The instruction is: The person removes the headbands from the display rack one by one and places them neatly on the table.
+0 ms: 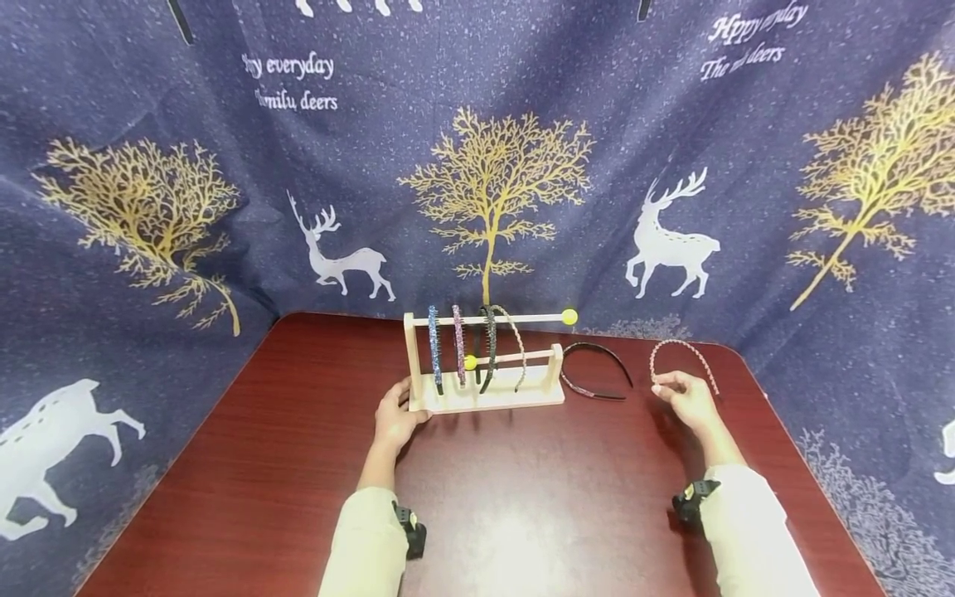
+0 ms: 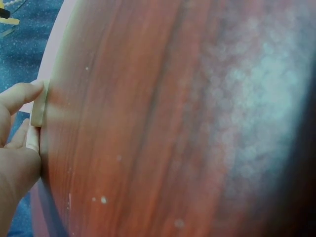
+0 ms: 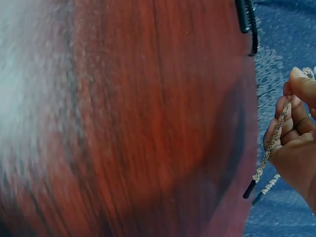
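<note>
At the right, my right hand (image 1: 690, 402) pinches a beaded headband (image 1: 704, 362) between thumb and fingertips. Its dark-tipped ends (image 3: 250, 189) point downward in the right wrist view. My left hand (image 1: 395, 419) grips the left end of a pale wooden two-bar rack (image 1: 533, 396), thumb at the front of the base. Only that base end (image 2: 38, 106) shows in the left wrist view. Several headbands hang on the rack, among them a glittery blue one (image 1: 434, 344), a pink one (image 1: 458, 344), a black one (image 1: 491, 348) and a beaded one (image 1: 518, 340).
A dark headband (image 1: 612, 352) with a pinkish decorated part lies on the table, between the rack and my right hand. Yellow balls (image 1: 569, 317) cap the rack's bars. Behind the reddish-brown table (image 1: 567, 481) hangs a blue curtain (image 1: 567, 249) with deer and trees.
</note>
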Demonstrator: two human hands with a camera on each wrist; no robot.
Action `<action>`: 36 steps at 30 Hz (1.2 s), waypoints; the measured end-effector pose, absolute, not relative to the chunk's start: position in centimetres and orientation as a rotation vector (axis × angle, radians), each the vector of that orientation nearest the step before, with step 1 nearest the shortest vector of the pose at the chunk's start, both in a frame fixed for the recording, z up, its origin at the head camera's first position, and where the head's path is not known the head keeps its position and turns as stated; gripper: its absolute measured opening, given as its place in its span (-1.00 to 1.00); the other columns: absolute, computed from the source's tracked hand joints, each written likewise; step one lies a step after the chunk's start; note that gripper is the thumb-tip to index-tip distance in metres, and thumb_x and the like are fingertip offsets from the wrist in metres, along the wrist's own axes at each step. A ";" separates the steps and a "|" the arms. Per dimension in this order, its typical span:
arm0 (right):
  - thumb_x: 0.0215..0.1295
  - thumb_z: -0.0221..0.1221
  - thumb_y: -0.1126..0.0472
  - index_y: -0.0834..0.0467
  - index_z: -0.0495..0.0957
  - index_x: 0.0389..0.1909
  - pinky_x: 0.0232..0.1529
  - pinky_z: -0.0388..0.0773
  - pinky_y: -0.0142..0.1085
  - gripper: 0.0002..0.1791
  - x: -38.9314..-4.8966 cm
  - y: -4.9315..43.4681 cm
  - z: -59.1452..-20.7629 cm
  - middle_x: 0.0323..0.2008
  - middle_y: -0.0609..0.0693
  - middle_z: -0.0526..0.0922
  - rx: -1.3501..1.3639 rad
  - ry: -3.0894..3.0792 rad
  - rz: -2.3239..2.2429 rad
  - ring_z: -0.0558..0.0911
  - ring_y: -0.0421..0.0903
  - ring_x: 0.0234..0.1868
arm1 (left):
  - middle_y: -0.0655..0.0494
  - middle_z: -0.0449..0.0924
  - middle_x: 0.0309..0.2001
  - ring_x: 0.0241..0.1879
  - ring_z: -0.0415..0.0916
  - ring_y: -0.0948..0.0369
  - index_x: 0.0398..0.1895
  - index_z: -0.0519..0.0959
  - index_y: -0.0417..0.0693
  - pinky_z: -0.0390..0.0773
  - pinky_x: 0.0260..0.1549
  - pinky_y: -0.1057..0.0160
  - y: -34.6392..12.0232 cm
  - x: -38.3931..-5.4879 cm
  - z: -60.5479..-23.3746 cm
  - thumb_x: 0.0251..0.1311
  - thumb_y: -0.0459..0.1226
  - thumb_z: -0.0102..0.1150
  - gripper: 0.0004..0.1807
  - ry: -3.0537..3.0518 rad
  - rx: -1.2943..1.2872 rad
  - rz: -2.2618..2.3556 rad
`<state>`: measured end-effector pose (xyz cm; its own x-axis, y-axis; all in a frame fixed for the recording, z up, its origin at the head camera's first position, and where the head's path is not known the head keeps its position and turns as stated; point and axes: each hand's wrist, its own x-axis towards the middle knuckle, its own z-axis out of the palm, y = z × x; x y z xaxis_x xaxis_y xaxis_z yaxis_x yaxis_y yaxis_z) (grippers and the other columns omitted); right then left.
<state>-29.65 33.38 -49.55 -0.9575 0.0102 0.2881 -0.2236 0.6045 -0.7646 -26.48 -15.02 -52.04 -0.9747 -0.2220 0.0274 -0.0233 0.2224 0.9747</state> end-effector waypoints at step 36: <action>-0.04 0.21 0.23 0.26 0.59 -0.29 -0.23 0.38 -0.09 -0.74 -30.3 32.1 -50.7 -0.33 0.17 0.59 -0.025 -2.714 0.999 0.50 0.09 -0.28 | -0.16 0.37 0.00 -0.05 0.37 -0.01 0.10 0.32 -0.15 0.44 -0.15 0.20 -15.0 -26.7 -52.3 -0.43 -0.57 0.28 -0.20 -2.328 0.236 -1.825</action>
<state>-30.29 32.10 -50.70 -0.9689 0.1012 0.2256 -0.0693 0.7649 -0.6404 -26.70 -15.04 -52.31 -0.9723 -0.2305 0.0386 -0.0174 0.2364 0.9715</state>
